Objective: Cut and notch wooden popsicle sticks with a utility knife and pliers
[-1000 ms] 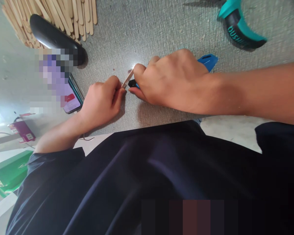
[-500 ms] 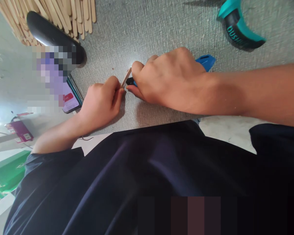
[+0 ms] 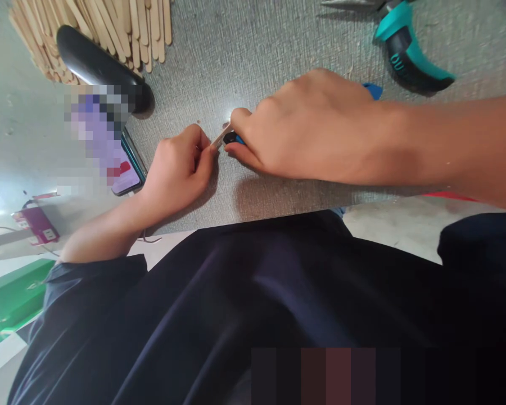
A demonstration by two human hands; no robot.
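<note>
My left hand [image 3: 179, 166] is closed, pinching one end of a thin wooden craft stick [image 3: 220, 136] just above the table. My right hand [image 3: 295, 129] is wrapped round a blue utility knife [image 3: 373, 90]; its black tip end [image 3: 231, 138] pokes out between thumb and forefinger, and its blue tail shows behind the hand. The knife's front lies against or very close to the stick, and the right forefinger and thumb are at the stick's far end. Most of the knife's body is hidden by the hand, and the blade cannot be made out.
A heap of craft sticks [image 3: 122, 25] lies at the far left, with a long black object [image 3: 103, 64] across its edge. Nearer is a phone [image 3: 129, 174], partly blurred out. Pliers with teal and black handles [image 3: 413, 56] lie at the far right. A purple socket block [image 3: 37, 222] is at left.
My right hand has turned slightly and shifted a little right with the knife, whose blue tail is now more covered. The stick now lies flatter between the hands. The view has shifted slightly.
</note>
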